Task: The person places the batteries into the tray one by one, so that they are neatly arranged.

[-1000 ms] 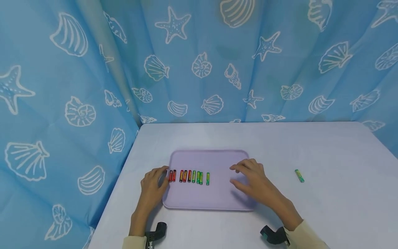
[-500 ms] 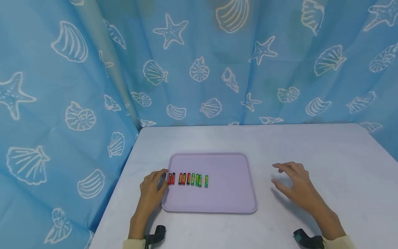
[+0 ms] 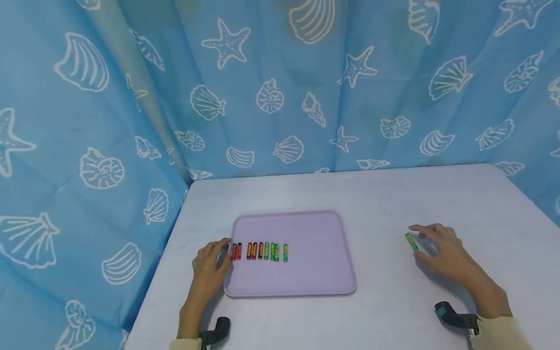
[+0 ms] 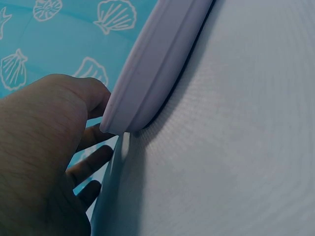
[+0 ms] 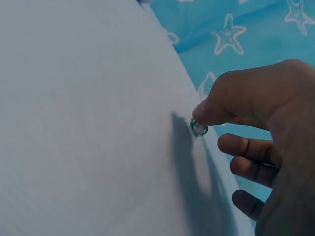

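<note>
A light purple tray (image 3: 306, 277) lies on the table, and a row of small red-and-black batteries (image 3: 255, 251) and green batteries (image 3: 274, 252) crosses its left half. My left hand (image 3: 209, 267) holds the tray's left edge, thumb and fingers bent at the rim; the left wrist view shows the thumb against the tray's outer wall. Far to the right, my right hand (image 3: 448, 255) has thumb and forefinger at the two ends of a lone green battery (image 3: 411, 241) on the table. In the right wrist view the thumb touches the battery's end (image 5: 199, 129); the forefinger is hidden there.
A white cloth (image 3: 376, 204) covers the table. Blue curtains (image 3: 262, 126) with white shells and starfish hang behind it and along the left. A black wrist mount (image 3: 452, 316) sits on the right arm, another black mount (image 3: 216, 330) on the left.
My right hand has moved from over the tray's right side out to the lone green battery. The left hand has stayed at the tray's left edge. The head view has shifted slightly.
</note>
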Action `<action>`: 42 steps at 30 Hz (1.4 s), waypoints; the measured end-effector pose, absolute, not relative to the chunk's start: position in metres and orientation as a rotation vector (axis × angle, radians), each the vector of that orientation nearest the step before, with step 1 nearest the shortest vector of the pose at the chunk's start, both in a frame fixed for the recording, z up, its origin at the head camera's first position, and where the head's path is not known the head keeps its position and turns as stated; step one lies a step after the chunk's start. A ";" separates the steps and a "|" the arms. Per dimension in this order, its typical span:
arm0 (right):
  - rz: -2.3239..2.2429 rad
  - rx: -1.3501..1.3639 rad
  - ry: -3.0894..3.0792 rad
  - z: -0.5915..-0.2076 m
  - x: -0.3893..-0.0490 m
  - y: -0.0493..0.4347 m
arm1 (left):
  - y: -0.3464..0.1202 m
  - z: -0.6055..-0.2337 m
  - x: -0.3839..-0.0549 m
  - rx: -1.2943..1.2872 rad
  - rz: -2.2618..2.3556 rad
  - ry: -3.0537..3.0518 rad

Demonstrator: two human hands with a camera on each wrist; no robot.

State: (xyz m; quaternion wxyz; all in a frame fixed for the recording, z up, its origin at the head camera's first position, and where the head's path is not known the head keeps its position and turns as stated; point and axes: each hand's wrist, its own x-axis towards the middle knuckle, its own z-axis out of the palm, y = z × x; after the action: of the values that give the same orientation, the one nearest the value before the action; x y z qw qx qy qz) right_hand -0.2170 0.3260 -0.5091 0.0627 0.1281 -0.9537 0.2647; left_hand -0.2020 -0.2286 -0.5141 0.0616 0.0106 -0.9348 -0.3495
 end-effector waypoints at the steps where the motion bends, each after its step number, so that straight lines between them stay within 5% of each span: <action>1: 0.811 0.385 -2.907 -0.510 -0.218 0.328 | -0.229 -0.515 -0.202 0.028 -1.058 -2.827; 28: 0.952 0.364 -3.002 -0.517 -0.223 0.338 | -0.231 -0.518 -0.202 0.002 -1.031 -2.814; 42: 0.949 0.517 -2.749 -0.503 -0.218 0.257 | -0.233 -0.516 -0.203 0.007 -1.020 -2.815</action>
State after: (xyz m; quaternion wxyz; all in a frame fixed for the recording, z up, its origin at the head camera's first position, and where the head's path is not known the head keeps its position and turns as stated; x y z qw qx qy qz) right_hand -0.2183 0.2570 -0.5030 0.0940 0.1742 -0.9266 0.3198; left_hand -0.2034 -0.2330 -0.5160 0.0736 0.0022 -0.9377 -0.3396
